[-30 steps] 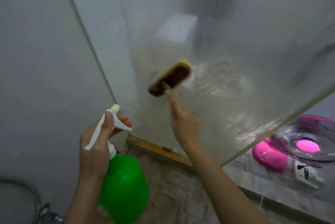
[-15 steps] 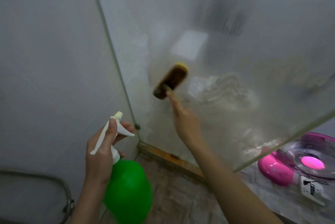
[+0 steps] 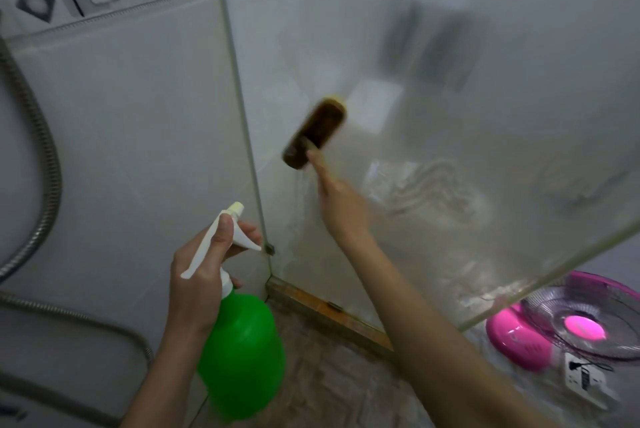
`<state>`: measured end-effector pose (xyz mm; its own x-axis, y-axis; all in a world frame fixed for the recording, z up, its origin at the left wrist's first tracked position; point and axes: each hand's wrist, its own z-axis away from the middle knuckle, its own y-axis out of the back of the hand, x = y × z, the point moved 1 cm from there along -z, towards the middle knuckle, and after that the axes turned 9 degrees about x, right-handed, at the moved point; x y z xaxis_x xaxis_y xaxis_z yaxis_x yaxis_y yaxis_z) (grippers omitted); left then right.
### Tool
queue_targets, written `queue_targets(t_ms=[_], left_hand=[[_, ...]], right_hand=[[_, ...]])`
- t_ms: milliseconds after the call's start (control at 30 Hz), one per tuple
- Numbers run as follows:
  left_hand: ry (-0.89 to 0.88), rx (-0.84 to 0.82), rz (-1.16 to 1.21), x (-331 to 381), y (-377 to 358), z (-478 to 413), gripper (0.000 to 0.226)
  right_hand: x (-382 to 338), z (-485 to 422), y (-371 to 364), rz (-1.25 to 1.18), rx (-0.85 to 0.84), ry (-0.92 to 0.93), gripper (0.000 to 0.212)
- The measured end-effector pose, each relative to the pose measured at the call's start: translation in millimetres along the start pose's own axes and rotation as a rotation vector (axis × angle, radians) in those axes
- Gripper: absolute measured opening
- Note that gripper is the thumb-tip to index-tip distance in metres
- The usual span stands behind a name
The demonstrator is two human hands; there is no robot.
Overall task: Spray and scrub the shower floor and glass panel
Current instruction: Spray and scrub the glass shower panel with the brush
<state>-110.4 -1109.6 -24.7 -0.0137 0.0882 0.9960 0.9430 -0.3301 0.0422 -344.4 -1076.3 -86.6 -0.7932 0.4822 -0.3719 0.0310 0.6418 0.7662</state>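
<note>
Against the glass panel [image 3: 450, 150], near its left edge, a brown scrub brush [image 3: 314, 133] presses bristles-first, streaks of foam lying to its right. The right hand [image 3: 341, 209] is clenched on the brush's handle; the brush looks light and stiff, best held low on the handle. The wet pane is probably slippery. The left hand [image 3: 199, 275] grasps the green spray bottle [image 3: 242, 355] by its neck, above the shower floor [image 3: 332, 386].

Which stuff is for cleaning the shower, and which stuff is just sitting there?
For the cleaning:
green spray bottle in the left hand
scrub brush in the right hand
glass panel
shower floor

Just sitting there:
pink fan
shower hose
power strip
</note>
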Motion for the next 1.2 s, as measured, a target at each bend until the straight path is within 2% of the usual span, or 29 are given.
queue_targets(t_ms=[133,233,333,400,567,633,733,800,867,967,1067,1133,1200], left_hand=[[0.003,0.008,0.029,12.8,-1.3,-1.4,0.041],[-0.003,-0.004,0.041,21.0,-5.6,2.4,0.037],[0.009,-0.039,0.035,26.8,-10.5,6.9,0.048],[0.020,-0.059,0.008,29.6,-15.2,8.6,0.051],[0.002,-0.078,0.000,35.6,-38.7,18.5,0.044],[0.003,-0.085,0.019,38.8,-50.2,26.4,0.044],[0.023,-0.110,0.043,43.4,-64.6,38.1,0.044],[0.020,-0.116,0.062,46.6,-73.2,45.4,0.042],[0.042,-0.125,0.063,52.1,-84.7,54.0,0.042],[0.058,-0.145,0.045,56.7,-99.1,63.8,0.044],[0.030,-0.143,0.070,60.8,-113.1,71.2,0.049],[0.015,-0.146,0.087,66.3,-121.9,75.5,0.054],[0.019,-0.161,0.080,72.5,-129.6,81.3,0.055]], right_hand=[[-30.5,-48.0,-16.9,0.080,-0.129,0.087,0.065],[13.1,3.7,14.8,0.066,-0.084,0.026,0.062],[63.5,65.9,50.0,0.090,-0.078,-0.081,0.060],[65.8,59.5,54.6,0.089,-0.053,-0.088,0.060],[24.2,-0.7,49.6,0.122,0.012,0.041,0.064],[47.3,20.4,53.3,0.092,-0.018,0.014,0.066],[116.2,100.0,76.3,0.099,-0.045,-0.110,0.063],[141.8,144.3,107.6,0.145,0.019,-0.187,0.058],[147.2,139.8,130.8,0.143,0.077,-0.214,0.055],[114.4,62.0,151.1,0.068,0.248,-0.067,0.052],[90.5,5.5,173.1,0.028,0.397,-0.036,0.047],[109.2,23.7,179.9,0.054,0.390,-0.032,0.046],[142.9,79.4,178.8,0.087,0.296,-0.085,0.049]])
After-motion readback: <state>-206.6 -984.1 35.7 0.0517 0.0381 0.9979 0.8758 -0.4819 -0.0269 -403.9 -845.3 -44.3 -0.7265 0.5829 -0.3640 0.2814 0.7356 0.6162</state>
